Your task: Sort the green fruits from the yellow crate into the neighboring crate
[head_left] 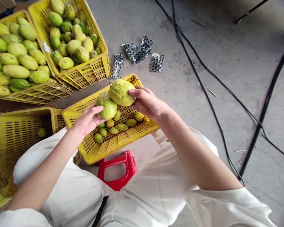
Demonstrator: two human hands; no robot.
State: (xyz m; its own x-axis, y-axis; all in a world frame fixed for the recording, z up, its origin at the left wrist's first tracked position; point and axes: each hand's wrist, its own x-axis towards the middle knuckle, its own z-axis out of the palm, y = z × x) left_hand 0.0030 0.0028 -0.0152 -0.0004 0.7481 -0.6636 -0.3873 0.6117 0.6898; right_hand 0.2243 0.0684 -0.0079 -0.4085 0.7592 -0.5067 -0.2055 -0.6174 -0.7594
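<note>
Head view: the left hand's [86,121] fingers clamp one green fruit [106,105]; the right hand's [146,102] fingers clamp one yellow-green fruit [122,92]. Below both hands' fingers, one yellow crate [118,143] shows nine small fruits [121,127]. Beyond the fingers, to the left, two heaped crates [94,67] stand side by side, holding many more fruits.

Readable text, brands, numbers, signs: none.
Item: pale label or scrap [46,47], on the left edge of the upper yellow plastic crate [85,75], near its lower left corner; any print too small to read.
Item: silver foil wrappers [139,53], crumpled, on the concrete floor [180,94]; repeated dark marks, no legible lettering.
</note>
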